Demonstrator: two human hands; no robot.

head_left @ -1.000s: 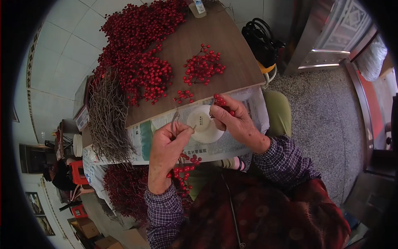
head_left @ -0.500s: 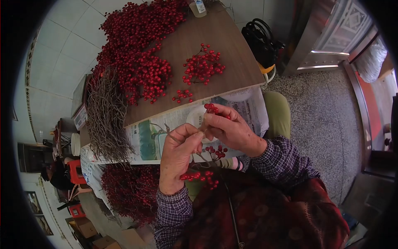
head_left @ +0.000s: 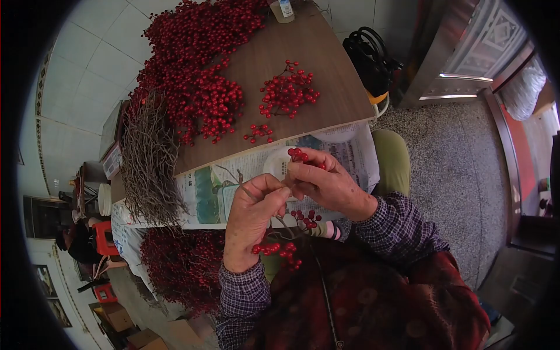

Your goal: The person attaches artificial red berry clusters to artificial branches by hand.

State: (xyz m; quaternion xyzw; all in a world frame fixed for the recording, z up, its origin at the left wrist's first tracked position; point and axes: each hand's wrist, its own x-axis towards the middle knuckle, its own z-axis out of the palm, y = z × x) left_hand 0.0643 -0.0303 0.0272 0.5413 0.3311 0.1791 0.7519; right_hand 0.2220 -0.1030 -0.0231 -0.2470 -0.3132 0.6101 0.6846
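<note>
Above my lap, my left hand (head_left: 252,217) pinches a brown twig whose red berries (head_left: 306,219) hang below the fingers. A further berry cluster (head_left: 270,248) on it dangles by the left wrist. My right hand (head_left: 333,185) is closed on a small red berry sprig (head_left: 297,154), which pokes up past the thumb. The fingertips of both hands meet, and the exact joint between the stems is hidden. Just beyond, on the brown board (head_left: 326,55), lie a bushy berry spray (head_left: 289,93) and a smaller berry sprig (head_left: 258,133).
A large heap of red berry branches (head_left: 195,64) covers the board's left side, its bare stems (head_left: 149,160) hanging over the edge. Newspaper (head_left: 359,149) lies under the board with a pale round dish (head_left: 277,161). More berry branches (head_left: 178,268) sit lower left. A cup (head_left: 283,11) stands at the far edge.
The berry cluster under my left wrist has swung slightly left and down. Both hands keep nearly the same place and grip.
</note>
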